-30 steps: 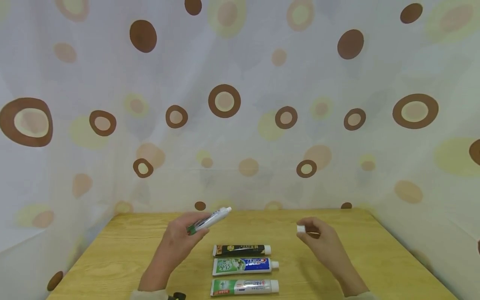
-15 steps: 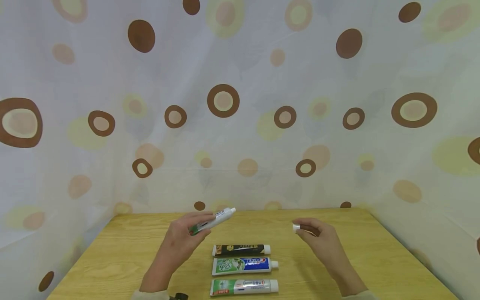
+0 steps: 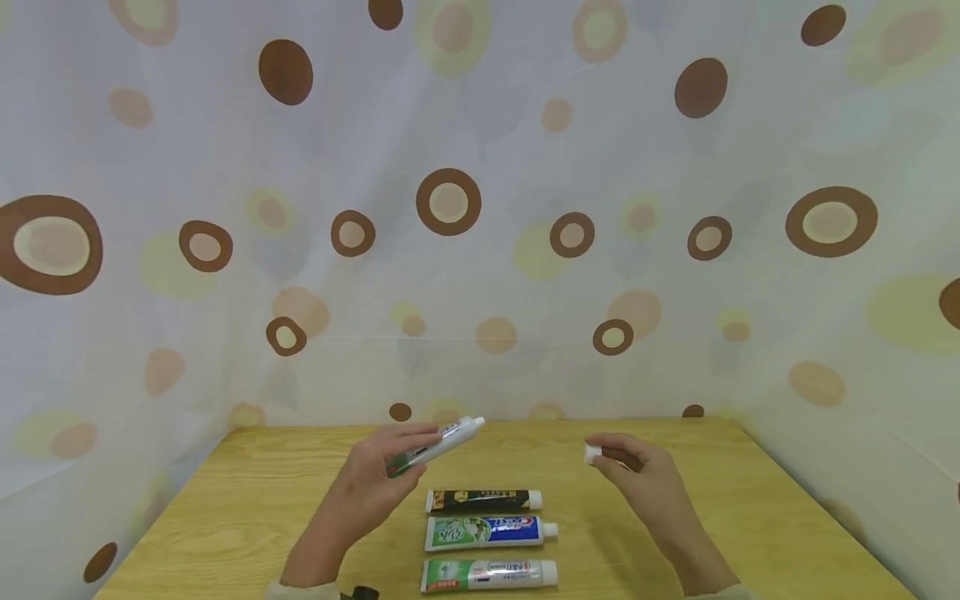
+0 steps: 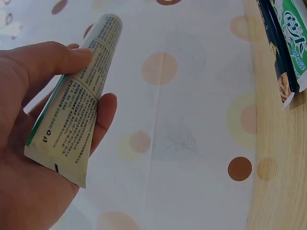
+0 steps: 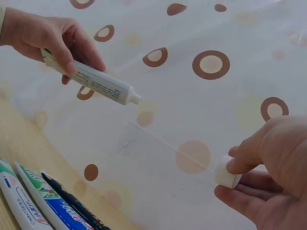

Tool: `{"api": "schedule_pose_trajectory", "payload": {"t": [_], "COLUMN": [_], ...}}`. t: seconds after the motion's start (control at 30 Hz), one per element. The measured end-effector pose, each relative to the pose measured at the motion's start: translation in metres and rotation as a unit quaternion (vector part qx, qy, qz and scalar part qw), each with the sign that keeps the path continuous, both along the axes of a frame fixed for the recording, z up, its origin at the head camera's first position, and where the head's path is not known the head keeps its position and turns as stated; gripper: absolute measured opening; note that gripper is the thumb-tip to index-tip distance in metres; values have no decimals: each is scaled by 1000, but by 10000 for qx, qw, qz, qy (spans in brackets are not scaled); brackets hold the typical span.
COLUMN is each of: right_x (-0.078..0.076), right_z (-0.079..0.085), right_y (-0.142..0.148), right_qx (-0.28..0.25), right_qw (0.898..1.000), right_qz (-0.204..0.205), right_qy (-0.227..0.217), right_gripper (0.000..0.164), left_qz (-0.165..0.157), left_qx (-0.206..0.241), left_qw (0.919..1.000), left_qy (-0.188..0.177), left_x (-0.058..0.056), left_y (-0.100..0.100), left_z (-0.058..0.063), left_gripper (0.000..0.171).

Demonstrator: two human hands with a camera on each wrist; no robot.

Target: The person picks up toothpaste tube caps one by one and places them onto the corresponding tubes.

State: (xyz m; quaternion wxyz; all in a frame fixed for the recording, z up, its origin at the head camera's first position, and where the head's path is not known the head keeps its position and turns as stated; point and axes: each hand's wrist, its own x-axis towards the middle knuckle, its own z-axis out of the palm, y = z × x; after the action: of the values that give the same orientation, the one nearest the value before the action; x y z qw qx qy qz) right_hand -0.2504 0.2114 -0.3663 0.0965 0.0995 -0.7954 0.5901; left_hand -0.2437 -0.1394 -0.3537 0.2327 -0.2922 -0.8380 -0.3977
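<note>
My left hand [image 3: 378,479] grips a white and green toothpaste tube [image 3: 442,442] above the table, its bare nozzle tilted up and to the right. Printed small text covers the tube's back [image 4: 79,105] in the left wrist view. My right hand [image 3: 648,479] pinches a white cap [image 3: 592,453] between thumb and fingers, apart from the tube. The right wrist view shows the uncapped tube [image 5: 103,85] and the cap [image 5: 226,173] with a gap between them.
Below the hands, three capped tubes lie in a column on the wooden table [image 3: 247,517]: a black one [image 3: 483,500], a green and blue one [image 3: 487,532], and a green and white one [image 3: 491,575]. A dotted curtain [image 3: 495,275] stands behind.
My left hand has shifted slightly right with the toothpaste tube. My right hand has moved slightly left, and the cap has turned in its fingers. The tubes on the table stay put.
</note>
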Motion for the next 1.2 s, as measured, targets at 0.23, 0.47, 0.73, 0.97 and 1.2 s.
{"api": "schedule_pose_trajectory", "payload": {"t": [0.23, 0.47, 0.73, 0.97, 1.2], "right_x": [3, 5, 8, 10, 9], "right_z": [2, 5, 6, 6, 2], "right_y": [-2, -8, -14, -23, -29], "right_qx": [-92, -196, -177, -114, -75], "right_qw": [9996, 9993, 9991, 9978, 9959], "right_qz": [227, 273, 373, 635, 841], "right_qy": [154, 170, 92, 153, 332], "right_gripper": [33, 32, 32, 28, 24], "left_qz": [-189, -474, -639, -923, -1180], "left_qx": [62, 144, 212, 292, 288], "left_qw": [9997, 9983, 9975, 9951, 9920], "left_qy": [143, 305, 223, -196, -333], "left_x": [2, 3, 3, 4, 4], "left_y": [3, 6, 8, 10, 13], "left_z": [3, 5, 3, 2, 0], "left_gripper": [35, 33, 31, 24, 23]}}
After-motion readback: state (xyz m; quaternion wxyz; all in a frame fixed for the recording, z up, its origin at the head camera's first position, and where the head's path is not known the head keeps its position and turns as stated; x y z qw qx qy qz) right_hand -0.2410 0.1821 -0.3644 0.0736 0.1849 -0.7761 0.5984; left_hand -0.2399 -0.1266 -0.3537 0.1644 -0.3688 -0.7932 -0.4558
